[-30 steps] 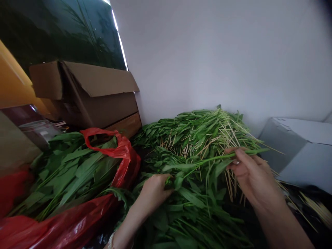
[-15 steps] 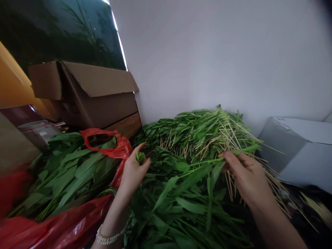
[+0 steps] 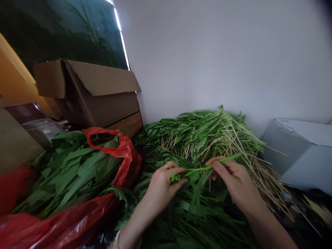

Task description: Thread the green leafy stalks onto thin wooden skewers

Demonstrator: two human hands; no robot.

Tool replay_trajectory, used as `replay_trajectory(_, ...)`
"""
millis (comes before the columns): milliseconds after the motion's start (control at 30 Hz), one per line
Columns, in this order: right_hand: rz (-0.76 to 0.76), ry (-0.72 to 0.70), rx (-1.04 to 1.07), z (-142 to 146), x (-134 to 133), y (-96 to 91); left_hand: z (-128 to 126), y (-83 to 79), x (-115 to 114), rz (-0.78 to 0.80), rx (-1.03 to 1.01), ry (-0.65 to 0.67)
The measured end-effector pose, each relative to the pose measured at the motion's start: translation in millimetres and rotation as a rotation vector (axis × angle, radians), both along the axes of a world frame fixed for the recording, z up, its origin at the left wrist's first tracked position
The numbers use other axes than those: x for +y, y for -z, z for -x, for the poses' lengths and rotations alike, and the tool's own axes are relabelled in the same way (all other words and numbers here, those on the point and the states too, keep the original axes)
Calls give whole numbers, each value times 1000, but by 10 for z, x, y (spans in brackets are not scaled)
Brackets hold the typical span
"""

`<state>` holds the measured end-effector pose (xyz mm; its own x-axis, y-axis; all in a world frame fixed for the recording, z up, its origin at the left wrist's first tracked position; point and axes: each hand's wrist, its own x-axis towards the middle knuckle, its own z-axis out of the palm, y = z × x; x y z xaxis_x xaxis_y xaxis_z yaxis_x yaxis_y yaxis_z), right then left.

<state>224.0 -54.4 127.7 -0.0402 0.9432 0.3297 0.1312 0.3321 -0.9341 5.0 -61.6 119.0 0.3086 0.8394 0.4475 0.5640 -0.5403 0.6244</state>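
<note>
In front of me, a green leafy stem (image 3: 198, 169) stretches between both hands. My left hand (image 3: 166, 180), with a ring on one finger, is closed on its left part, and a small tuft of green sticks out between the fingers. My right hand (image 3: 230, 176) pinches the other part between thumb and fingers, with a pale green end pointing right. Long leaves hang below the right fingers. Underneath lies a heap of loose leafy greens (image 3: 207, 221). Behind the hands is a pile of leafy stems (image 3: 192, 124) mixed with thin pale sticks (image 3: 230, 135).
At left, a red plastic bag (image 3: 127, 155) holds large green leaves (image 3: 75, 169). An open cardboard box (image 3: 109, 103) stands behind it. To the right is a white box (image 3: 306, 148), and a white wall (image 3: 220, 52) rises at the back.
My left hand has moved right, from beside the red bag to the stem, and now grips it. My right hand has shifted slightly left and down, still holding the stem.
</note>
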Motion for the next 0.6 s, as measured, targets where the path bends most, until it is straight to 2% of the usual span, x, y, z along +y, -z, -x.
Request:
replay_trajectory(200, 48, -92, -98, -16, 1, 0, 133, -54, 35, 88, 7, 46)
replay_trajectory(333, 33, -123, -172, -4, -5, -14, 176, -117, 21, 69, 144, 91)
replay_trajectory(467, -2, -129, -225, 10, -15, -15, 144, -54, 3, -25, 280, 27)
replay_trajectory(600, 22, -172, -296, 27, -23, 19, 92, 42, -1, -115, 304, -55)
